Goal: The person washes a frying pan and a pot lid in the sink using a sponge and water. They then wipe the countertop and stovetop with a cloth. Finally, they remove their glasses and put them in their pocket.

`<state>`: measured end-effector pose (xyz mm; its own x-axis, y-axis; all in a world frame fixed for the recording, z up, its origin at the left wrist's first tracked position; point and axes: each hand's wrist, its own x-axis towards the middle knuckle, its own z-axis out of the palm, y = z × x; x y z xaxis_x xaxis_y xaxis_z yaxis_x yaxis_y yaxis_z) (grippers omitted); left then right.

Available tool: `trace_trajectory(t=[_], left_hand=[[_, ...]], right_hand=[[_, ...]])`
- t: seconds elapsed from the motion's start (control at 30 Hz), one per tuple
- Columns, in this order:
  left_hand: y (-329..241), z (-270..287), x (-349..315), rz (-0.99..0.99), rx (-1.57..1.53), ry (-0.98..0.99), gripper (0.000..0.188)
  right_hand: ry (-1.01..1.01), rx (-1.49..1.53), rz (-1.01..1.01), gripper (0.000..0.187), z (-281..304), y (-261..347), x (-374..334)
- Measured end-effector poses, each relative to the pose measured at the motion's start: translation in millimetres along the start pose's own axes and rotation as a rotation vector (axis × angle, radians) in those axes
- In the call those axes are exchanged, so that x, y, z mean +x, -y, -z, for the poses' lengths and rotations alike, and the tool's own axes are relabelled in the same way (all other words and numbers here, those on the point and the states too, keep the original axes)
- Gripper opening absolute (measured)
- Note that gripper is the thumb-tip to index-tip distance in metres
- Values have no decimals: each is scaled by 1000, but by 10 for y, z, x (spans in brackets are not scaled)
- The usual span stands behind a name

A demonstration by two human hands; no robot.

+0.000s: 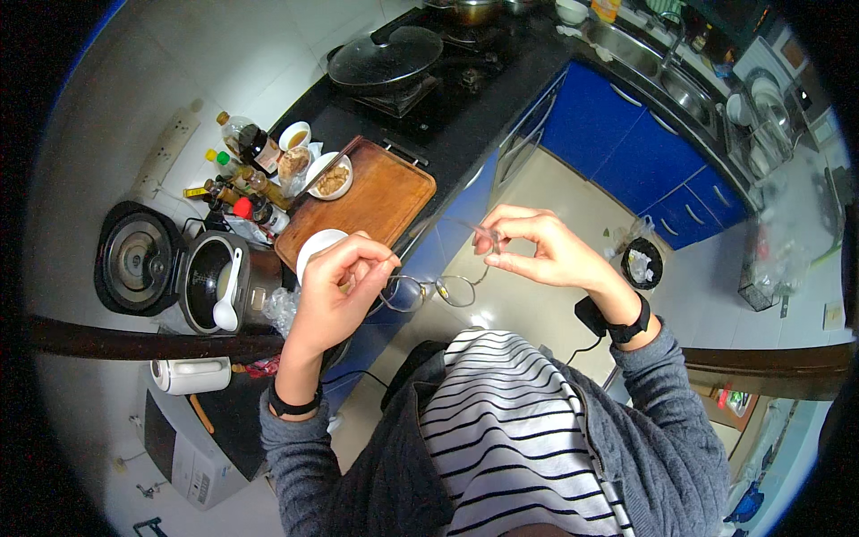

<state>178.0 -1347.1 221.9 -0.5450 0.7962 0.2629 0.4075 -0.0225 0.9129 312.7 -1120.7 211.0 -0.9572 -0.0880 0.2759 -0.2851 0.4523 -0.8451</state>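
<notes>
A pair of thin-rimmed eyeglasses (456,291) hangs in the air in front of my striped shirt, its lenses between my two hands. My left hand (338,288) is closed, thumb and fingers pinching the glasses at the left side. With thumb and fingertips my right hand (528,243) grips the other side, near the temple arm. Just behind my left hand, partly covered by it, is a white bowl (319,242) by the edge of a wooden cutting board (380,192).
An open rice cooker (259,277) with a white spoon stands at left, beside sauce bottles (246,148). A bowl of food (333,179) is on the board. Behind are a lidded pan (385,58) and sink (626,49). A bin (642,268) stands on the floor at right.
</notes>
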Motion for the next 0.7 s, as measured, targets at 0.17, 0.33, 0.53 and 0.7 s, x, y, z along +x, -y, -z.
trace_trajectory(t=[0.17, 0.33, 0.53, 0.7], left_hand=[[-114, 24, -110, -201, -63, -218, 6], [-265, 4, -214, -427, -14, -349, 7], [-410, -3, -292, -515, 41, -496, 9], [-525, 52, -331, -762, 427, -565, 13]], right_hand=[[-157, -70, 65, 7, 3, 142, 47], [-442, -304, 409, 4, 114, 370, 50], [-248, -449, 439, 9, 227, 646, 55], [-435, -645, 582, 16, 245, 874, -68]])
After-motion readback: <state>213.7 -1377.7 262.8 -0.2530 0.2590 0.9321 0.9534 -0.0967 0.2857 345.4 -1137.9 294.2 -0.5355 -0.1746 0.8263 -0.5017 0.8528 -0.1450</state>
